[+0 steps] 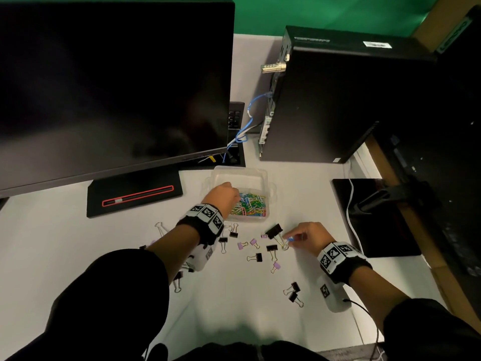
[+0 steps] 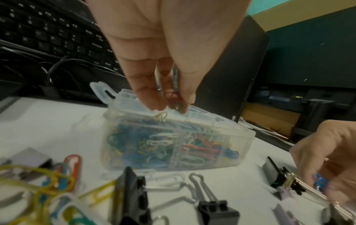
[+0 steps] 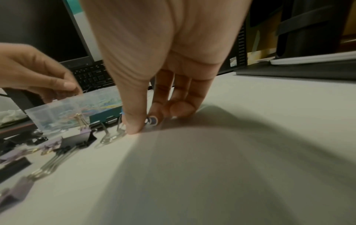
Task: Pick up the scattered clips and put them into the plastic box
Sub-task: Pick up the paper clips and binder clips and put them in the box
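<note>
A clear plastic box (image 1: pixel 240 171) half full of coloured paper clips (image 1: pixel 250 204) stands open on the white desk. My left hand (image 1: pixel 235 196) hovers over its left side, fingertips (image 2: pixel 154 105) bunched and pinching a few coloured paper clips (image 2: pixel 174 99). To the right of the box, my right hand (image 1: pixel 292 238) is down on the desk, thumb and forefinger pinching a blue paper clip (image 1: pixel 291 239) (image 3: pixel 152 120) beside a large black binder clip (image 1: pixel 273 230). Several black and lilac binder clips (image 1: pixel 256 257) lie scattered in front of the box. More loose paper clips (image 2: pixel 38 190) lie under my left wrist.
A dark monitor (image 1: pixel 112 87) and its base (image 1: pixel 135 196) stand at the left, a keyboard (image 2: pixel 48 33) behind the box. A black computer tower (image 1: pixel 325 100) stands behind at the right. A black pad (image 1: pixel 374 217) with a white cable (image 1: pixel 350 220) lies at the right.
</note>
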Motion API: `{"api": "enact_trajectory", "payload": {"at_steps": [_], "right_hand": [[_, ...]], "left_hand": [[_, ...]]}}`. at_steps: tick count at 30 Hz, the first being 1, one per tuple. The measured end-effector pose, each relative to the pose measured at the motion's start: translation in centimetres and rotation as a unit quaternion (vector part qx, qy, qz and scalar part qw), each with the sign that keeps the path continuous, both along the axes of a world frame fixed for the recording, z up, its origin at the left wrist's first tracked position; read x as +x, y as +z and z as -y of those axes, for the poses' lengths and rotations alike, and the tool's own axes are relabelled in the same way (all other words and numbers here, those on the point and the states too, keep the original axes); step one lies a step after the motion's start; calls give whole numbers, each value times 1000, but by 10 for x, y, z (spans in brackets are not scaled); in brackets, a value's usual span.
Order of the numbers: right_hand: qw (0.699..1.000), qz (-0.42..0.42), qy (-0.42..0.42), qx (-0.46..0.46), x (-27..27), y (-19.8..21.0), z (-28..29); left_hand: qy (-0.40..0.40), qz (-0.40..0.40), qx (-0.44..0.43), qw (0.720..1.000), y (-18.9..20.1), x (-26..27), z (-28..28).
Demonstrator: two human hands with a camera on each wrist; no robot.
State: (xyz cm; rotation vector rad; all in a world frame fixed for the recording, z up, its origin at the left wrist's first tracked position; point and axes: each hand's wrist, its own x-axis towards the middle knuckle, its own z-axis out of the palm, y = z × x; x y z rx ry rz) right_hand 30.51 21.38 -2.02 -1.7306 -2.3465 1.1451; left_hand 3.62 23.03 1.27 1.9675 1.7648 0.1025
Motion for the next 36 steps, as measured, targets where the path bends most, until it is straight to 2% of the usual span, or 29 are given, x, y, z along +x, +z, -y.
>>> {"api": "enact_trajectory", "payload": {"at_steps": [2, 5, 9, 11, 13, 18, 21, 24, 27, 31, 33, 36], "right_hand": [[1000, -15, -10, -4, 0, 1, 0], [1000, -19, -1, -5, 0, 0, -1], [996, 46, 68, -19, -6, 1, -4], [992, 79, 92, -25, -10, 2, -3], [988, 105, 112, -24, -12, 1, 0], [984, 129, 116, -26, -6, 1, 11], [984, 135, 114, -32, 2, 0, 18], [985, 139, 100, -35, 12, -1, 22], [988, 134, 70, -27, 17, 2, 22], [996, 89, 14, 12, 10, 15, 13], [997, 58, -5, 48, 0, 22, 3], [995, 29, 0, 94, -26, 34, -16]], "left_hand": [[-3, -35, 6, 999, -7, 3, 2], [-17, -62, 62, 996, -11, 17, 10], [-47, -1, 106, 993, -14, 45, 24], [-59, 44, 99, 992, -15, 58, 31], [-101, 54, 89, 989, -15, 71, 39], [-237, -18, 28, 971, -24, 95, 54], [-258, -68, 6, 964, -28, 95, 59], [-264, -67, 1, 962, -30, 90, 63], [-238, 4, -3, 971, -32, 80, 70], [-129, 143, -35, 981, -29, 52, 83], [-94, 166, -34, 981, -23, 33, 86], [-45, 147, -2, 988, -20, -1, 89]]}}
